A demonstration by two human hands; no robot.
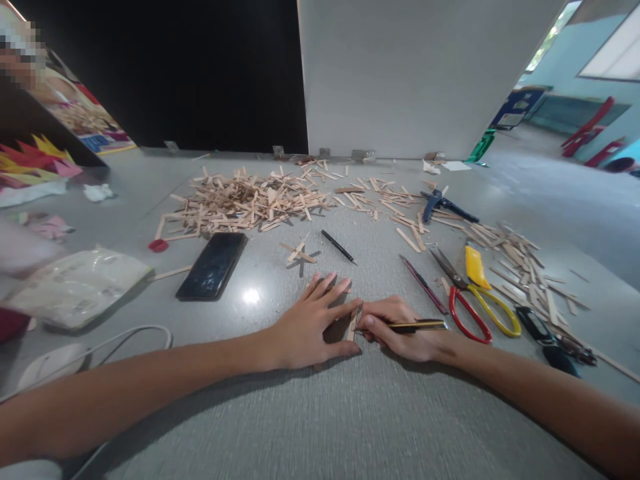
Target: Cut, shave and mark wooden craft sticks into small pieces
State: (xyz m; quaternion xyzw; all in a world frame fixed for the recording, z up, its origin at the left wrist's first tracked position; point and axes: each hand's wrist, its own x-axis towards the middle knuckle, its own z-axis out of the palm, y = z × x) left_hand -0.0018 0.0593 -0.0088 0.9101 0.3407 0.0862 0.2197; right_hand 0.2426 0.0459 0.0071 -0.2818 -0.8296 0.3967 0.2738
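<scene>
My left hand (305,330) lies flat with fingers spread, its index fingertip and thumb resting on a short wooden craft stick (353,327) and holding it down on the grey tabletop. In my right hand (400,327) is a yellow-and-black pencil (425,325), gripped between thumb and fingers with its tip at the stick. Beyond my hands lie a black pen (339,247) and a small crossed bundle of craft sticks (299,251). To the right of my right hand are a dark red pen (424,285) and scissors (470,293) with red and yellow handles.
A large heap of craft sticks (250,200) lies at the back, with more sticks (530,267) scattered right. A smartphone (213,267), plastic bag (80,287) and white mouse (55,363) lie left. A dark blue clamp-like tool (447,205) rests back right. A black-and-grey panel (390,80) stands behind.
</scene>
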